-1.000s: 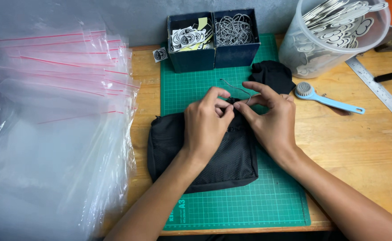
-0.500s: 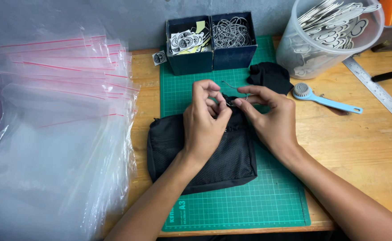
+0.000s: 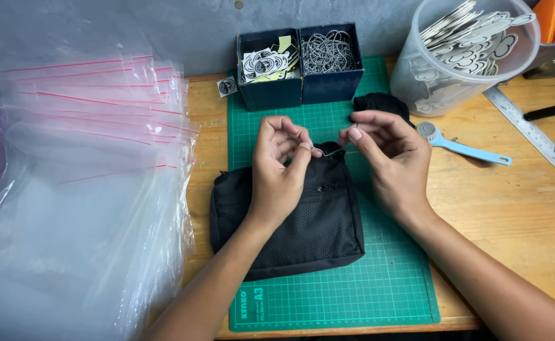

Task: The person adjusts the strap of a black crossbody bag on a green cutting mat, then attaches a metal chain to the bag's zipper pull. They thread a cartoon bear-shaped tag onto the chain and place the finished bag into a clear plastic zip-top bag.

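Left hand point(image 3: 282, 163): above the top edge of the pouch, thumb and forefinger pinched shut on one end of a thin ball chain point(image 3: 325, 151).
Right hand point(image 3: 385, 155): just across, fingers point(image 3: 355, 133) closed on the chain's other end, so the chain spans the small gap between both hands.
Pouch point(image 3: 302, 233): black, mesh front, lying flat on the green cutting mat point(image 3: 353, 290), left edge overhanging onto the table point(image 3: 524, 208).
Behind: two dark blue boxes, one with stickers point(image 3: 266, 63), one with ball chains point(image 3: 330, 52).
Right: clear tub point(image 3: 464, 69) of cut-outs, blue-handled roller tool point(image 3: 460, 148), steel ruler point(image 3: 533, 136).
Left: stack of clear zip bags point(image 3: 81, 189).
In the way: left wrist covering the pouch's upper middle; black cloth point(image 3: 381, 103) partly hidden behind the right hand.
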